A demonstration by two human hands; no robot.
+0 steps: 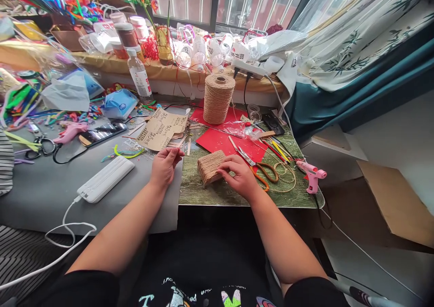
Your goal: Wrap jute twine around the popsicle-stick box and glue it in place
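Note:
A small box wrapped in rows of jute twine (210, 166) rests on the wood-patterned table near its front edge. My right hand (239, 176) is closed at its right side, thumb and fingers pinching its edge. To the left, my left hand (166, 166) is raised a little above the table with thumb and fingertips pressed together; anything between them is too small to make out. Behind the box stands a large spool of twine (219, 100). Scissors with orange handles (259, 167) lie just beyond my right hand, and loose twine (290, 180) curls beside them.
Sheets of sandpaper (161, 129) lie behind my left hand, red paper (217, 143) behind the box. A pink glue gun (312, 175) sits at the right table edge. At left are a white power bank (106, 179), a phone (102, 134) and a water bottle (139, 75).

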